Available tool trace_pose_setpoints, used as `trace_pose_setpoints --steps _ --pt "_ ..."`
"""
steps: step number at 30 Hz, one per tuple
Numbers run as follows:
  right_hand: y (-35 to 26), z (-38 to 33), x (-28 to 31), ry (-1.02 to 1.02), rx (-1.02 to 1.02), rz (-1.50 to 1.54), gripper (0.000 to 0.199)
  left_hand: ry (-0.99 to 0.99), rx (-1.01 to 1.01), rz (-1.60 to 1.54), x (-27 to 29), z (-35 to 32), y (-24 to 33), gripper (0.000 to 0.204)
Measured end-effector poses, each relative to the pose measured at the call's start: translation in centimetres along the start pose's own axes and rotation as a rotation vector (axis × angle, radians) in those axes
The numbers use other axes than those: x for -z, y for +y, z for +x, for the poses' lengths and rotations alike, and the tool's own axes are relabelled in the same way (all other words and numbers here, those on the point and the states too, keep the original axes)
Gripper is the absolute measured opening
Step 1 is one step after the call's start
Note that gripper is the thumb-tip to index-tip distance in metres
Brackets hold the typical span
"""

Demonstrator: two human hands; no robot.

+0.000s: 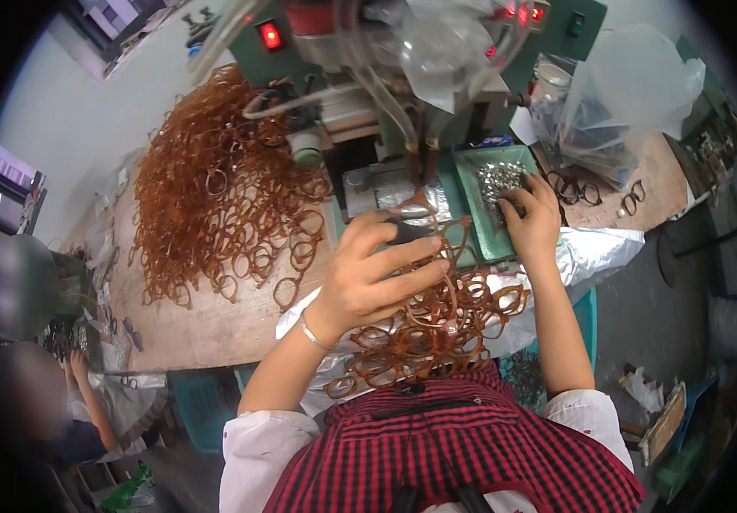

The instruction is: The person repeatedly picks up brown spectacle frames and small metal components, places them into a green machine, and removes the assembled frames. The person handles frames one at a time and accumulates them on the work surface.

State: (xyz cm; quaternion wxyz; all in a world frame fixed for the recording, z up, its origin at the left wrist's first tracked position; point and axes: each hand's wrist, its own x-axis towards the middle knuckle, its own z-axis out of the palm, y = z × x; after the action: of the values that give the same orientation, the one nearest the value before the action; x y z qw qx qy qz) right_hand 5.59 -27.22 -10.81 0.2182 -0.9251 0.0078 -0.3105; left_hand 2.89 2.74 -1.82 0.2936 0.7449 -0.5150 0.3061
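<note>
My left hand (372,272) is closed on an amber-brown glasses frame (457,231), which it holds in front of the machine. Something dark grey (408,232) shows by its fingers; I cannot tell what it is. My right hand (537,221) reaches into a green tray (496,249), its fingers bent together over a heap of small silvery metal parts (498,181). Whatever sits between those fingertips is too small to make out. Below my hands, a heap of brown glasses frames (424,338) lies across my lap and the table edge.
A tall pile of brown frames (206,197) covers the table's left. The green machine (334,103) with red-lit switches stands ahead. Plastic bags (607,111) and dark glasses frames (586,192) lie at right. A co-worker's arm (95,402) shows at far left; a teal crate (197,410) stands below.
</note>
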Motion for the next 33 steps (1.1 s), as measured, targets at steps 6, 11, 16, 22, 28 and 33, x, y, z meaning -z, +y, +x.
trace_pose_setpoints --steps 6,11,16,22,28,33 --pt "-1.8 2.1 -0.8 -0.047 0.067 0.034 0.014 0.079 0.066 -0.019 -1.4 -2.3 0.4 0.037" --pt "0.5 1.5 -0.7 -0.056 -0.011 0.081 0.017 0.141 0.763 -0.317 -3.2 -5.0 8.3 0.076" --pt "-0.5 1.6 2.3 -0.139 0.002 0.173 0.015 0.1 0.048 0.122 6.0 -4.3 9.5 0.03" --pt "-2.0 2.2 1.6 -0.118 -0.12 0.538 0.015 0.238 0.877 0.423 13.5 -6.0 -5.6 0.021" --pt "0.4 -0.3 2.5 -0.027 -0.295 0.444 0.017 -0.089 1.115 0.629 6.6 -19.0 -13.7 0.02" --pt "4.2 -5.7 5.9 0.092 -0.322 0.407 0.017 -0.189 1.005 0.416 6.7 -17.4 -9.4 0.015"
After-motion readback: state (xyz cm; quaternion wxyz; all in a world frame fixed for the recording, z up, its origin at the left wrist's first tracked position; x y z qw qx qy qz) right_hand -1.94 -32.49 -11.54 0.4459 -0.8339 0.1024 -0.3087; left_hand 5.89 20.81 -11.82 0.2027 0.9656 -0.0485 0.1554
